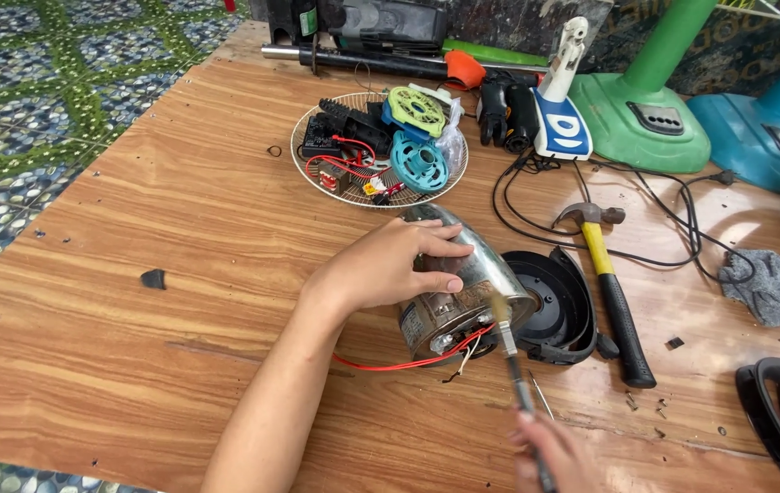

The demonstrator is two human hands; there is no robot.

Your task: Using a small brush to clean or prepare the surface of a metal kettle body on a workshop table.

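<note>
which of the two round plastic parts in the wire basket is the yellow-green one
The yellow-green round plastic part lies at the back of the round wire basket; the teal round plastic part lies in front of it, nearer the left hand.

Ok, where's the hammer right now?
In the head view the hammer lies on the wooden table right of centre, yellow-and-black handle toward the camera, just right of the black plastic cover beside the motor under the left hand.

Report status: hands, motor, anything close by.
Left hand gripping the motor, tilted on the table. Right hand holds a brush, tip at the motor's rim. Hammer and black cover lie just right of it.
</note>
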